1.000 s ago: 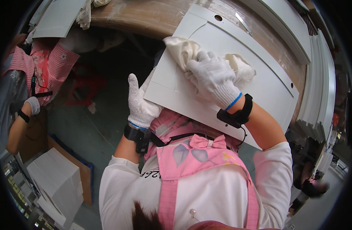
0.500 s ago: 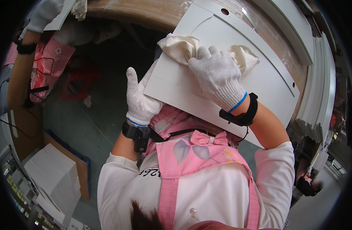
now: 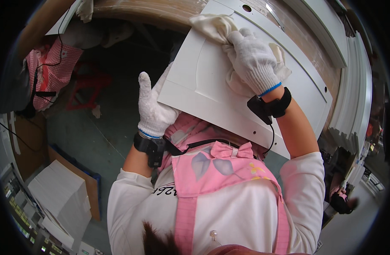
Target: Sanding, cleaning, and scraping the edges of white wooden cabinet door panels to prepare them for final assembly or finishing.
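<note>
A white panel (image 3: 203, 87) with a raised border and an arched line lies tilted in front of me, its near edge against my apron. My right hand (image 3: 255, 61), in a white knit glove with a blue cuff, is closed on a cream cloth (image 3: 214, 26) and presses it on the panel's face. Folds of the cloth stick out on both sides of the fingers. At the panel's left corner is my left hand (image 3: 152, 106), also gloved, its thumb stretched away. Its palm side rests by the edge, and the fingers are partly hidden behind the panel.
A wrapped brown work surface (image 3: 152, 10) lies under the panel. More white panels (image 3: 352, 97) are stacked at the right. At the left are a co-worker's pink checked apron (image 3: 63, 59), a red stool (image 3: 82, 85) and a stack of white sheets (image 3: 61, 195).
My right hand has slid the cloth up and slightly right over the panel. My left hand has hardly moved. The co-worker's gloved hand at upper left has left the view.
</note>
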A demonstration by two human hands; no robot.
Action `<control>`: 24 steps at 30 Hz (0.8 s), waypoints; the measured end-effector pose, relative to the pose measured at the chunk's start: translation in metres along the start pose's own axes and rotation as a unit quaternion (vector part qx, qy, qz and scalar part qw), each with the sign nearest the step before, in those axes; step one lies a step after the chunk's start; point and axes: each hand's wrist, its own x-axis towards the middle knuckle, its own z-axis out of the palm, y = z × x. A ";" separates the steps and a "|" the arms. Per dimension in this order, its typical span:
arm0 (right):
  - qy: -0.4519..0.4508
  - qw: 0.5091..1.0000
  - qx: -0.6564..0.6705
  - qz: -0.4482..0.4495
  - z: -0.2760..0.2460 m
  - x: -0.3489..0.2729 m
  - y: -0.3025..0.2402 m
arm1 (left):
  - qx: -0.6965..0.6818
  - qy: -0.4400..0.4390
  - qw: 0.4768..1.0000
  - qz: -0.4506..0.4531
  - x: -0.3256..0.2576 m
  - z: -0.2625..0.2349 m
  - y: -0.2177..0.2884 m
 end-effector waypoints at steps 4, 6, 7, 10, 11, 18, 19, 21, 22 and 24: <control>0.016 0.995 0.051 -0.089 0.007 -0.032 -0.052 | -0.064 -0.076 0.993 -0.069 0.013 -0.030 0.002; -0.054 0.981 0.107 -0.153 0.006 -0.073 -0.077 | 0.050 -0.047 0.998 -0.015 0.012 -0.040 0.003; -0.066 0.983 0.079 -0.151 0.003 -0.088 -0.072 | 0.118 -0.008 0.993 0.015 0.009 -0.045 0.004; -0.073 0.992 0.026 -0.098 -0.009 -0.144 -0.018 | 0.124 -0.001 0.992 -0.005 0.009 -0.052 0.010; -0.064 0.994 0.004 -0.089 -0.013 -0.174 0.011 | 0.139 0.020 0.990 0.008 0.008 -0.048 0.008; -0.057 0.813 -0.155 0.559 -0.121 -0.384 0.193 | 0.241 0.023 0.970 -0.011 0.020 -0.071 0.026; 0.063 0.818 -0.040 0.570 -0.130 -0.378 0.186 | 0.263 0.043 0.962 -0.054 0.021 -0.067 0.026; 0.280 0.814 0.174 0.478 -0.128 -0.334 0.152 | 0.323 0.065 0.940 -0.089 0.022 -0.047 0.026; 0.274 0.784 0.305 0.466 -0.121 -0.288 0.110 | 0.373 0.092 0.917 -0.108 0.019 -0.045 0.027; 0.212 0.970 0.033 0.114 -0.081 -0.254 0.089 | 0.391 0.095 0.909 -0.108 0.020 -0.048 0.024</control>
